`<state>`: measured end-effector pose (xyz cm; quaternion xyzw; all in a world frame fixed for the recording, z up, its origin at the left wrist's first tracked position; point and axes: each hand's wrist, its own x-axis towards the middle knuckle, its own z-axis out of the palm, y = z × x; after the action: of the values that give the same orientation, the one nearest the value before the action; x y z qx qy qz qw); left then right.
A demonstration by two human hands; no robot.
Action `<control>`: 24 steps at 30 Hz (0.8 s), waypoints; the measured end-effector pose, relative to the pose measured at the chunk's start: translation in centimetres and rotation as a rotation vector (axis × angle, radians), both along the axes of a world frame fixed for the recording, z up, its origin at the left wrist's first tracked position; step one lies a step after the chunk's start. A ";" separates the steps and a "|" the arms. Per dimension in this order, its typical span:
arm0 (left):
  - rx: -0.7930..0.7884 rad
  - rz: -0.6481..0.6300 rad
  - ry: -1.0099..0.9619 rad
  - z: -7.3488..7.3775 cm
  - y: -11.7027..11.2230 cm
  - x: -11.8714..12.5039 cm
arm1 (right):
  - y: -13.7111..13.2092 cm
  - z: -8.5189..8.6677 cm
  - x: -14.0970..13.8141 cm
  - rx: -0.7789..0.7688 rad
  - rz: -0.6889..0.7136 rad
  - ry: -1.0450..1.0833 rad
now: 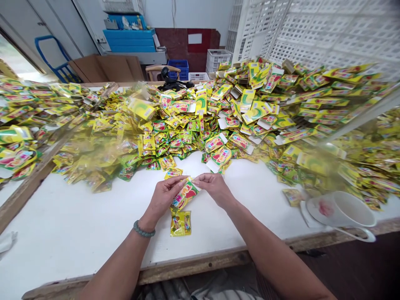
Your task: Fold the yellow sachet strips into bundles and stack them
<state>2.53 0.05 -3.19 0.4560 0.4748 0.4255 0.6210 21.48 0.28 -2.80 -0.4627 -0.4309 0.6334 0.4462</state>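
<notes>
Both of my hands meet over the white table (103,233), on one small yellow and green printed carton (186,196). My left hand (165,193), with a dark beaded bracelet at the wrist, grips the carton's left side and top edge. At the upper right corner my right hand (215,187) pinches the end of the carton with thumb and forefinger. Just below the carton a yellow sachet (180,223) lies flat on the table. Another sachet (173,172) lies behind my left fingers, near the heap.
A large heap of sachets (178,137) and flat cartons (250,100) spans the back. White plastic crates (328,33) stand at the right. A white mug (342,210) sits near the front right edge. A wooden strip (34,183) runs along the left.
</notes>
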 end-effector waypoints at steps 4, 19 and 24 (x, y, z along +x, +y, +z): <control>0.011 0.055 -0.018 0.1 0.0 0.2 | -0.1 0.0 0.1 -0.016 0.049 0.050; -0.030 0.144 -0.107 1.0 -0.5 0.7 | -2.6 -0.3 -1.9 0.707 -0.177 -0.472; 0.008 0.097 -0.080 0.8 -0.8 0.8 | -2.4 0.0 -2.1 0.626 -0.133 -0.419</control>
<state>3.32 -0.72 -2.36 0.4172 0.4695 0.4750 0.6164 19.36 -2.13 -2.82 -0.4504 -0.6544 0.3327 0.5081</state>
